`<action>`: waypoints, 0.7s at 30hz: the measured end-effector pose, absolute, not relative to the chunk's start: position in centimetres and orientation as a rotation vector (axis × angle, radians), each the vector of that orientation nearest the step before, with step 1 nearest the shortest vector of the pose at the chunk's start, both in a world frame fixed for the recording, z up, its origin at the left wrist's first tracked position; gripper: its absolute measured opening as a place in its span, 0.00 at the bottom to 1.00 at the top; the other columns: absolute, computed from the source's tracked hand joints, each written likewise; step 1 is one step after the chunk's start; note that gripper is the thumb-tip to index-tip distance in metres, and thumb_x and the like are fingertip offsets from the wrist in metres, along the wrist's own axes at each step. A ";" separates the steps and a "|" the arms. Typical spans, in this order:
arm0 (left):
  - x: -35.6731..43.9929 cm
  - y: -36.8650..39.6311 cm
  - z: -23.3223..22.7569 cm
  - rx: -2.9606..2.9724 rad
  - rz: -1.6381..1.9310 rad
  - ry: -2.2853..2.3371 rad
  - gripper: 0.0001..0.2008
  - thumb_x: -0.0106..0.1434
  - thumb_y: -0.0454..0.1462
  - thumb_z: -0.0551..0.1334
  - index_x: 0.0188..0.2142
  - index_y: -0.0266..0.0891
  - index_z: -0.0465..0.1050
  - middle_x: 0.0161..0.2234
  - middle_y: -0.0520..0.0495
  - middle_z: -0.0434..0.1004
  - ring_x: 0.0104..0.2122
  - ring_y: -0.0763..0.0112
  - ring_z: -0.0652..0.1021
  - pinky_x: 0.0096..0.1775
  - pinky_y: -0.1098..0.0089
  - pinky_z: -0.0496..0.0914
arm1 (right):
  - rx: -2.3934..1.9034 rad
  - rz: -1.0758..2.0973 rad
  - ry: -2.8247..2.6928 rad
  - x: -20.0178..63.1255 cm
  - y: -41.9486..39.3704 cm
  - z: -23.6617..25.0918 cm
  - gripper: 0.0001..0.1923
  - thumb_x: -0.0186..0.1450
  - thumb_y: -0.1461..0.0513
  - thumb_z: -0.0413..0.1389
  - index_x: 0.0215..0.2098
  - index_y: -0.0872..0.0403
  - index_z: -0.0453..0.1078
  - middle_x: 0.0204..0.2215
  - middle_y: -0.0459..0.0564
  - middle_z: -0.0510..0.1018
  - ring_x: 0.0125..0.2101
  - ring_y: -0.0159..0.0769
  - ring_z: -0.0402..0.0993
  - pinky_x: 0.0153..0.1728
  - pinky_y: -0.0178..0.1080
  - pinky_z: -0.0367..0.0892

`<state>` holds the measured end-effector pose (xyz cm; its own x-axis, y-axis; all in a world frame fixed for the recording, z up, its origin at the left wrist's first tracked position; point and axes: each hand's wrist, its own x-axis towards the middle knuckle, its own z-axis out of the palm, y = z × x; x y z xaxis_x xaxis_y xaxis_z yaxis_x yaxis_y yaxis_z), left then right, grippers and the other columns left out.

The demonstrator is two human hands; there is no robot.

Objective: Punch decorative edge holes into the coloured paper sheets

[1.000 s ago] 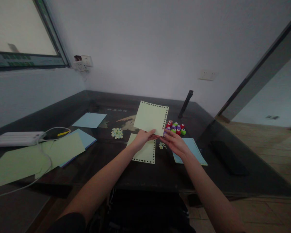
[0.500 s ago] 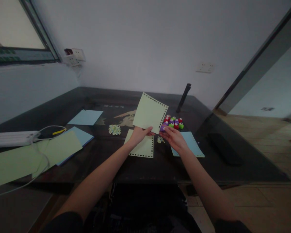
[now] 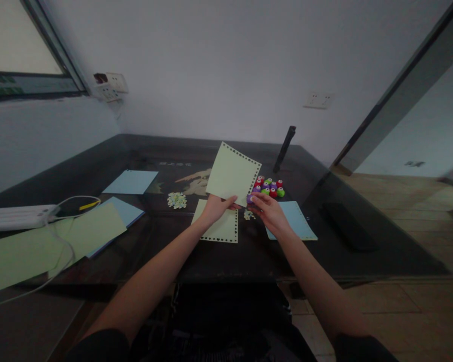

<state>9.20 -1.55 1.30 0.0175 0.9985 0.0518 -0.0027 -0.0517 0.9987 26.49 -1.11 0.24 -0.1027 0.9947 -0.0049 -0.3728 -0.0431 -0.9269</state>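
Raised above the table, a pale green sheet of paper (image 3: 232,173) has small punched shapes along its top and right edges. My left hand (image 3: 219,208) pinches its lower edge between thumb and fingers. At the sheet's lower right corner my right hand (image 3: 267,210) is closed on a purple craft punch (image 3: 250,199), which touches the paper's edge. A second green sheet (image 3: 223,232), punched along its right and bottom edges, lies beneath my left hand. Behind my right hand stand several red, green and purple punches (image 3: 273,192).
Small paper cutouts form one pile (image 3: 177,200) on the left and a smaller one (image 3: 249,215) below the punch. Blue paper (image 3: 297,221) lies right, beside a dark flat object (image 3: 349,229). A power strip (image 3: 20,217) with a cable and more sheets (image 3: 94,226) occupy the left.
My camera view has shifted slightly. The right hand's fingers have moved a little on the purple punch; the left hand keeps its hold on the sheet.
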 end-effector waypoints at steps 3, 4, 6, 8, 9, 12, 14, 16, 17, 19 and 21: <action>9.3 -1.5 1.1 1.256 1.231 1.152 0.09 0.58 0.30 0.62 0.40 0.31 0.72 0.32 0.42 0.81 0.25 0.70 0.80 0.33 0.69 0.76 | -0.847 1.488 -0.941 26.2 -1.1 0.1 0.16 0.46 0.61 0.69 0.32 0.54 0.75 0.30 0.46 0.79 0.32 0.31 0.75 0.40 0.37 0.72; 9.3 -1.5 1.1 1.261 1.232 1.147 0.09 0.58 0.30 0.61 0.40 0.31 0.72 0.33 0.41 0.81 0.25 0.70 0.80 0.32 0.69 0.76 | -0.844 1.506 -0.933 26.1 -1.1 0.0 0.16 0.46 0.61 0.69 0.33 0.54 0.75 0.31 0.47 0.79 0.33 0.31 0.75 0.42 0.38 0.71; 9.3 -1.4 1.0 1.271 1.246 1.139 0.10 0.58 0.29 0.61 0.41 0.31 0.72 0.34 0.41 0.81 0.24 0.72 0.80 0.32 0.70 0.76 | -0.848 1.538 -0.923 26.0 -1.1 -0.1 0.17 0.45 0.62 0.69 0.33 0.55 0.75 0.33 0.48 0.79 0.34 0.32 0.75 0.44 0.39 0.70; 9.3 -1.4 0.9 1.288 1.262 1.135 0.12 0.58 0.29 0.61 0.42 0.31 0.71 0.35 0.41 0.81 0.24 0.73 0.79 0.31 0.72 0.76 | -0.858 1.556 -0.920 26.0 -1.0 -0.3 0.17 0.45 0.63 0.69 0.33 0.55 0.74 0.33 0.49 0.79 0.35 0.33 0.75 0.45 0.39 0.70; 9.3 -1.4 0.9 1.299 1.269 1.137 0.12 0.57 0.29 0.61 0.42 0.31 0.71 0.35 0.41 0.81 0.23 0.74 0.79 0.31 0.72 0.75 | -0.866 1.561 -0.922 26.1 -1.0 -0.4 0.17 0.45 0.63 0.70 0.32 0.55 0.74 0.33 0.49 0.79 0.35 0.33 0.75 0.44 0.39 0.69; 9.3 -1.4 0.7 1.334 1.275 1.150 0.13 0.56 0.29 0.62 0.42 0.30 0.71 0.33 0.40 0.81 0.23 0.73 0.79 0.30 0.73 0.75 | -0.907 1.575 -0.940 26.2 -1.0 -0.5 0.16 0.45 0.62 0.70 0.31 0.55 0.74 0.32 0.48 0.79 0.32 0.31 0.74 0.39 0.36 0.70; 9.3 -1.4 0.7 1.352 1.267 1.158 0.12 0.56 0.29 0.62 0.42 0.30 0.71 0.32 0.41 0.81 0.23 0.73 0.79 0.30 0.73 0.75 | -0.939 1.572 -0.970 26.2 -1.0 -0.5 0.17 0.46 0.60 0.69 0.32 0.55 0.74 0.31 0.47 0.78 0.28 0.29 0.73 0.34 0.34 0.69; 9.2 -1.4 0.8 1.363 1.250 1.179 0.11 0.57 0.30 0.62 0.40 0.29 0.72 0.30 0.41 0.81 0.24 0.71 0.80 0.30 0.72 0.75 | -0.958 1.557 -0.996 26.2 -1.1 -0.5 0.17 0.47 0.59 0.69 0.34 0.54 0.74 0.30 0.46 0.78 0.25 0.27 0.71 0.30 0.33 0.67; 9.2 -1.4 0.9 1.369 1.242 1.195 0.10 0.57 0.30 0.62 0.39 0.29 0.72 0.29 0.41 0.81 0.24 0.70 0.80 0.30 0.72 0.75 | -0.958 1.551 -1.001 26.2 -1.1 -0.5 0.17 0.46 0.59 0.69 0.34 0.53 0.74 0.30 0.46 0.78 0.25 0.27 0.70 0.29 0.33 0.67; 9.2 -1.5 1.0 1.388 1.229 1.227 0.07 0.57 0.30 0.62 0.37 0.29 0.73 0.28 0.41 0.80 0.25 0.69 0.80 0.31 0.71 0.75 | -0.943 1.551 -0.995 26.1 -1.2 -0.5 0.17 0.46 0.60 0.69 0.33 0.53 0.74 0.31 0.47 0.78 0.26 0.28 0.70 0.31 0.34 0.67; 9.2 -1.6 1.2 1.413 1.225 1.247 0.04 0.57 0.31 0.62 0.33 0.30 0.73 0.28 0.40 0.80 0.25 0.69 0.80 0.31 0.71 0.75 | -0.919 1.554 -0.995 26.0 -1.2 -0.6 0.16 0.46 0.61 0.69 0.33 0.54 0.75 0.32 0.48 0.79 0.28 0.29 0.72 0.34 0.36 0.68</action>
<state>9.19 -1.60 1.16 0.0160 0.9920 0.1252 0.1427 -0.1262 0.9817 25.99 -1.19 -0.61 -0.1790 0.9814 -0.0688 -0.3488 -0.1287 -0.9283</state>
